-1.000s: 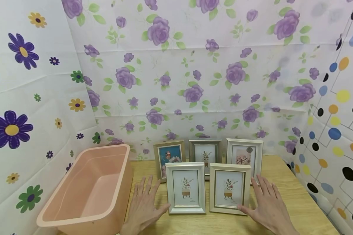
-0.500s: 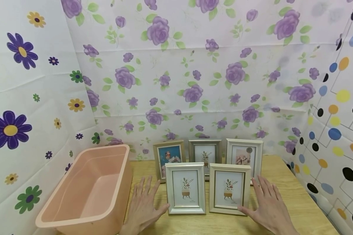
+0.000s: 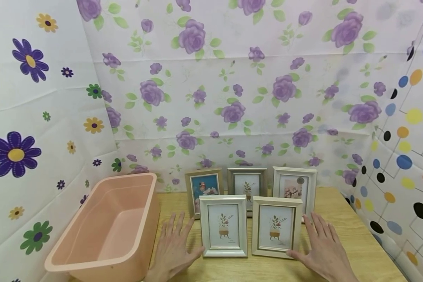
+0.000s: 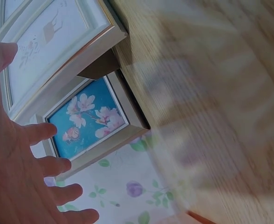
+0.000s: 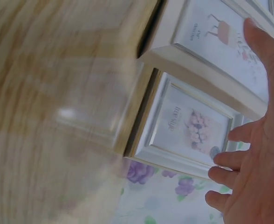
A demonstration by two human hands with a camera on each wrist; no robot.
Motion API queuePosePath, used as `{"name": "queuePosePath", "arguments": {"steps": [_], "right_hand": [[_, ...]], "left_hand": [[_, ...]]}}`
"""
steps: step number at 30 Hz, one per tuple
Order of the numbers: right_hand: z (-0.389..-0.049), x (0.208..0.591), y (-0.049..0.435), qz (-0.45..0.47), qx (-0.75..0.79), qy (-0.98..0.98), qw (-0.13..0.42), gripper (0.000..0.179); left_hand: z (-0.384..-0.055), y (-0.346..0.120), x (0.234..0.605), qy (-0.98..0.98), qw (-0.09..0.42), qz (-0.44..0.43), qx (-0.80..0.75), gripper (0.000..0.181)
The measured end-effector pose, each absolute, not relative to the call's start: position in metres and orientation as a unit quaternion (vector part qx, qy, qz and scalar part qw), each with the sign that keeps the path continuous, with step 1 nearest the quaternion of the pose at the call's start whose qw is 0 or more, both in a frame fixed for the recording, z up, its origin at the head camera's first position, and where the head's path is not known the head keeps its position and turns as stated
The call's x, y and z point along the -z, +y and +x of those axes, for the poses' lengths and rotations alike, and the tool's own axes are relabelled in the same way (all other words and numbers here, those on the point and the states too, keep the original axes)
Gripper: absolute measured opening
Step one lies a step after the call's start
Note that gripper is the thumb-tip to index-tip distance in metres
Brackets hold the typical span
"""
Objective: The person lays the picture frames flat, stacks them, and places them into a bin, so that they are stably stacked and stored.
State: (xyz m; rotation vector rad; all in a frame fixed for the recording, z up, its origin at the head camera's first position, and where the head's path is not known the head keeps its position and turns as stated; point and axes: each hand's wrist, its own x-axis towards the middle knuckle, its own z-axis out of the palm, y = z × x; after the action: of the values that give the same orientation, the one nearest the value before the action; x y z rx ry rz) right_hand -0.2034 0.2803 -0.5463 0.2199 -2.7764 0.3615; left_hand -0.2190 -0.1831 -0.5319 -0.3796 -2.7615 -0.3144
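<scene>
Several picture frames stand upright on the wooden table. In front are a silver frame [image 3: 223,225] and a cream frame [image 3: 276,226], both with a potted-plant picture. Behind them are a gold frame [image 3: 204,188] with a blue blossom picture, a dark pewter frame [image 3: 246,182] and a white frame [image 3: 294,188] with pink flowers. My left hand [image 3: 173,250] is spread, palm down, just left of the silver frame. My right hand [image 3: 323,250] is spread too, its thumb by the cream frame's lower right corner; contact is unclear. Neither hand holds anything.
A pink plastic tub [image 3: 146,225] stands left of my left hand, its inside visible. Flower-printed cloth [image 3: 197,78] hangs behind the frames, and a dotted sheet [image 3: 405,188] borders the right side. Wood tabletop [image 3: 366,250] extends beyond my right hand.
The whole head view has shifted very slightly. Both hands and all the frames keep their places relative to one another.
</scene>
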Motion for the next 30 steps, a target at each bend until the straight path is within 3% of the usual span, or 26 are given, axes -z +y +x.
{"name": "queuePosePath", "arguments": {"steps": [10, 15, 18, 23, 30], "right_hand": [[-0.197, 0.529, 0.271, 0.071, -0.145, -0.973, 0.165, 0.135], [-0.191, 0.516, 0.262, 0.080, -0.171, -0.958, 0.216, 0.139], [-0.189, 0.505, 0.254, 0.090, -0.198, -0.943, 0.253, 0.133], [-0.187, 0.486, 0.236, 0.119, -0.245, -0.923, 0.272, 0.120], [-0.194, 0.467, 0.209, 0.194, -0.254, -0.901, 0.295, 0.105]], "left_hand": [[-0.214, -0.184, 0.529, -0.972, 0.145, -0.115, 0.144, 0.086], [-0.210, -0.184, 0.524, -0.969, 0.138, -0.103, 0.175, 0.074], [-0.206, -0.185, 0.523, -0.966, 0.142, -0.092, 0.196, 0.064], [-0.198, -0.184, 0.524, -0.962, 0.132, -0.068, 0.230, 0.056], [-0.189, -0.184, 0.518, -0.957, 0.057, -0.060, 0.277, 0.059]]}}
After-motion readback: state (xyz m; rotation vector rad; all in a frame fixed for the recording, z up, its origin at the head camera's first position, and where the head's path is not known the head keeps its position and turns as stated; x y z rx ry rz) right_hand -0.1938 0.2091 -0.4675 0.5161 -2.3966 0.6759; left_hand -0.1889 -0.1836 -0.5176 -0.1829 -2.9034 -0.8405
